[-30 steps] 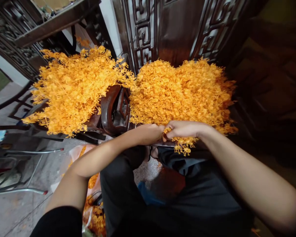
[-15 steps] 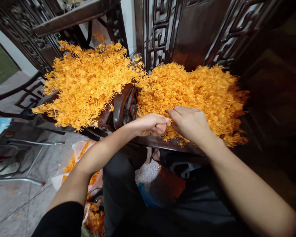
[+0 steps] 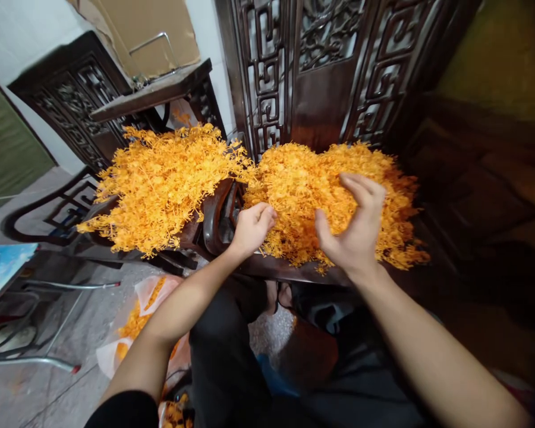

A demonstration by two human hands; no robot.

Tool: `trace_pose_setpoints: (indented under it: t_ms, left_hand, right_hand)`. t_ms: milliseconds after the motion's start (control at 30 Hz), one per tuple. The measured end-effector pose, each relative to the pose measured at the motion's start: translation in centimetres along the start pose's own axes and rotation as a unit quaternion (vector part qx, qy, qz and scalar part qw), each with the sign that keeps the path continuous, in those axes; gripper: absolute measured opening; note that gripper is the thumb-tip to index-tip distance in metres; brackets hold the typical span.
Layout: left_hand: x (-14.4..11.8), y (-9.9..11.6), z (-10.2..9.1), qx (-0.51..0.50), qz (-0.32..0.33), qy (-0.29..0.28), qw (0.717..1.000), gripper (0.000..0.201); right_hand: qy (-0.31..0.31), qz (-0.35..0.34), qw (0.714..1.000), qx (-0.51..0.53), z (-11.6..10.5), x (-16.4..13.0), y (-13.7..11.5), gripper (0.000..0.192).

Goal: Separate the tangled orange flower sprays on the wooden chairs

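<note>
The curved wooden armrest (image 3: 211,223) splits the frilly orange material into two masses: the right-hand heap (image 3: 289,178) lies just to the right of the armrest, along a dark wooden seat (image 3: 285,271), and the left-hand heap (image 3: 160,187) spreads to its left, a few outer sprigs reaching past the armrest's far end towards the other heap. The left hand (image 3: 255,227) is nearest the armrest, just to its right, with the fingers curled closed; nothing shows plainly inside it, and whether a thin stem is pinched there cannot be told. The right hand (image 3: 352,223) is farther to the right of the armrest, in front of the right-hand heap, its thumb and fingers spread well apart, and whether it touches the sprigs is unclear. The material looks light and springy, probably thin moulded plastic, so a single sprig should weigh next to nothing and bend easily without breaking. Slipperiness seems a smaller worry than snagging: the spidery tips look ready to hook one another, and a careless tug would likely drag neighbours along. A fingertip pinch low on one stem, at the edge of the right-hand heap nearest the armrest, looks the surest hold; squeezing a frilly head would probably just flatten it and catch extra strands.
</note>
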State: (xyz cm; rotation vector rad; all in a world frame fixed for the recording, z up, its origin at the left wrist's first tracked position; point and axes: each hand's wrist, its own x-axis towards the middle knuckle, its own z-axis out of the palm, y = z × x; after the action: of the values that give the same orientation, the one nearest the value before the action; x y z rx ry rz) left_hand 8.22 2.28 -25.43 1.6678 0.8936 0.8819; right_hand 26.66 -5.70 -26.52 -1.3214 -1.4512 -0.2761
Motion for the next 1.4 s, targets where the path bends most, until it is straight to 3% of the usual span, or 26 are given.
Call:
trace_pose_setpoints:
  t_ms: [67,133,200,300,433,533,633,700,767,900,1033,1133,1200,1233,1300,1367,1400]
  left_hand:
    - [-0.3,0.1,0.4,0.090,0.046,0.009,0.995,0.034]
    - [-0.6,0.3,0.9,0.167,0.081,0.006,0.983,0.033]
    - [-0.8,0.5,1.5,0.237,0.118,0.007,0.964,0.030]
    - [-0.8,0.6,2.4,0.311,0.169,0.006,0.935,0.027]
    - [-0.4,0.8,3.3,0.358,0.206,-0.005,0.911,0.028]
    - [-0.1,1.2,3.5,0.368,0.189,-0.028,0.910,0.030]
    - [0.0,1.2,2.8,0.355,0.118,-0.071,0.925,0.030]
    - [0.0,0.8,1.9,0.325,0.071,-0.081,0.940,0.031]
    - [0.0,0.2,1.1,0.283,0.040,-0.074,0.955,0.032]
    - [0.6,-0.4,0.5,0.241,0.045,-0.082,0.966,0.037]
    - [1.2,-0.2,0.9,0.256,0.081,-0.085,0.960,0.037]
    - [1.4,0.1,1.1,0.272,0.093,-0.070,0.955,0.035]
    - [1.5,0.3,1.1,0.295,0.103,-0.067,0.948,0.033]
    - [1.4,0.4,0.9,0.309,0.108,-0.069,0.942,0.033]
    - [1.3,0.4,0.5,0.332,0.106,-0.071,0.935,0.032]
    - [1.2,0.2,-0.1,0.343,0.079,-0.057,0.934,0.032]
    - [1.2,0.1,-0.3,0.342,0.062,-0.044,0.936,0.033]
  right_hand:
    - [0.028,0.054,0.998,0.026,-0.7,0.0,-0.6,0.050]
    - [-0.008,0.082,0.995,0.047,-0.8,0.2,-0.9,0.048]
    - [-0.055,0.094,0.993,0.051,-0.5,0.6,-1.1,0.057]
    - [-0.076,0.100,0.992,0.031,0.0,1.1,-1.1,0.062]
    - [-0.064,0.092,0.993,0.048,0.5,1.0,-0.9,0.043]
    - [-0.052,0.116,0.987,0.096,0.7,1.3,0.2,0.027]
    - [-0.007,0.234,0.965,0.114,0.4,2.4,3.6,0.022]
    - [0.074,0.357,0.922,0.130,-0.2,3.1,6.7,0.023]
    - [0.112,0.432,0.877,0.180,-0.7,3.4,9.6,0.027]
    - [0.009,0.402,0.864,0.303,-0.4,3.0,11.5,0.032]
    - [-0.042,0.375,0.864,0.333,0.6,3.1,8.9,0.043]
    - [-0.110,0.301,0.894,0.315,0.7,3.4,6.5,0.056]
    - [-0.130,0.245,0.919,0.278,0.5,3.6,6.2,0.050]
    - [-0.115,0.242,0.928,0.259,0.3,3.8,6.5,0.045]
    - [-0.009,0.312,0.923,0.225,-0.2,4.2,8.4,0.041]
    - [0.136,0.419,0.876,0.197,-0.8,4.5,10.8,0.042]
    - [0.175,0.449,0.854,0.199,-1.0,4.5,11.8,0.043]
